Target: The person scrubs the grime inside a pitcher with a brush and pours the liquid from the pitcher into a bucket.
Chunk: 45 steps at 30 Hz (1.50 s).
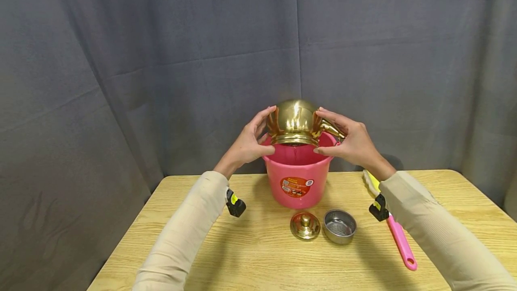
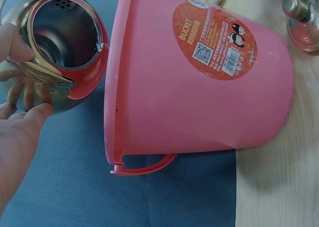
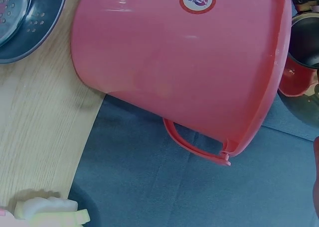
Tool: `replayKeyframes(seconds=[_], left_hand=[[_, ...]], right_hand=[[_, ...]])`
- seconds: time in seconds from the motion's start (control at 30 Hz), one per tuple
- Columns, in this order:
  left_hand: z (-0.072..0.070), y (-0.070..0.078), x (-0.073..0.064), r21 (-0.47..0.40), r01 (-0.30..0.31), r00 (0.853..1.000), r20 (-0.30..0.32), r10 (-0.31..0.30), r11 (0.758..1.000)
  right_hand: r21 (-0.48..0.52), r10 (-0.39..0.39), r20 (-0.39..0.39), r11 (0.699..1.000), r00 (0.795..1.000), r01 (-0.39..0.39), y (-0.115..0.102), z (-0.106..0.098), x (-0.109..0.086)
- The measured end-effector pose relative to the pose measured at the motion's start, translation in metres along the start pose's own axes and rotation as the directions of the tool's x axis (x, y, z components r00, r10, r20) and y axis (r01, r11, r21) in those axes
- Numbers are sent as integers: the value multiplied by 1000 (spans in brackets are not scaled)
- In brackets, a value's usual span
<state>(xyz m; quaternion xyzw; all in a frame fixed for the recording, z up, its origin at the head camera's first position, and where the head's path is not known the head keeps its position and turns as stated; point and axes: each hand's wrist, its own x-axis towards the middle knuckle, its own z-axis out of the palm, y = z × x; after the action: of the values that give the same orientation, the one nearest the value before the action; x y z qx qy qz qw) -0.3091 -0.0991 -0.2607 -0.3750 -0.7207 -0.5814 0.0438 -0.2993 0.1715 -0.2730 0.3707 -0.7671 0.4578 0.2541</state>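
A shiny gold teapot (image 1: pixel 295 120) is held mouth-down over the pink bucket (image 1: pixel 278 173). My left hand (image 1: pixel 251 140) grips its left side, thumb near the rim and fingers spread on the body. On the other side my right hand (image 1: pixel 350 139) grips the body beside the spout (image 1: pixel 333 128), thumb also low by the rim. A thin streak shows below the teapot's mouth, inside the bucket. In the left wrist view, the open mouth (image 2: pixel 65 35) reveals a dark metal interior with no lid on. Only a sliver of the right hand enters the right wrist view.
In front of the bucket, a gold lid (image 1: pixel 305 226) with a knob lies on the wooden table (image 1: pixel 250 255). Next to it sits a round metal strainer (image 1: pixel 340 240). A brush with a pink handle (image 1: pixel 400 242) lies at the right, partly behind the right forearm. Grey cloth (image 1: pixel 226 21) hangs behind.
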Motion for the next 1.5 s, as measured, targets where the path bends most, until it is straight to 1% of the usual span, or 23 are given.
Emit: replayKeyframes(seconds=[0.27, 0.4, 0.63, 0.7, 0.8, 1.0, 1.23, 1.33, 1.4, 1.5], left_hand=[[1, 4, -1, 45, 11, 1000, -6, -11, 999], [1, 2, -1, 83, 3, 1000, -2, -3, 997], [-4, -25, 5, 133, -9, 1000, -12, 10, 991], [-4, -28, 5, 139, -16, 1000, -15, 18, 990], [-4, -29, 4, 149, -34, 999, -19, 37, 988], [-3, -28, 4, 171, -51, 998, -23, 55, 984], [-4, -32, 4, 166, -70, 996, -37, 77, 984], [-3, -31, 4, 163, -75, 996, -41, 83, 984], [-2, -28, 4, 157, -80, 995, -42, 88, 984], [1, -16, 0, 144, -93, 994, -39, 99, 985]], right_hand=[[-35, -53, -8, 998, 999, 53, 0, 0, 0], [-50, -79, -16, 996, 997, 78, 1, 0, -1], [-80, -100, -14, 992, 995, 98, 1, 0, -2], [-88, -112, -17, 990, 994, 111, 1, 1, -3], [-103, -135, -25, 986, 991, 132, 1, 1, -3], [-149, -178, -39, 974, 983, 170, 1, 2, -4], [-183, -235, -61, 958, 970, 221, -3, 3, -3], [-183, -264, -72, 952, 962, 247, 1, 3, -2], [-183, -276, -78, 949, 958, 259, 9, 4, -2], [-194, -279, -83, 946, 957, 259, 24, 4, -1]])
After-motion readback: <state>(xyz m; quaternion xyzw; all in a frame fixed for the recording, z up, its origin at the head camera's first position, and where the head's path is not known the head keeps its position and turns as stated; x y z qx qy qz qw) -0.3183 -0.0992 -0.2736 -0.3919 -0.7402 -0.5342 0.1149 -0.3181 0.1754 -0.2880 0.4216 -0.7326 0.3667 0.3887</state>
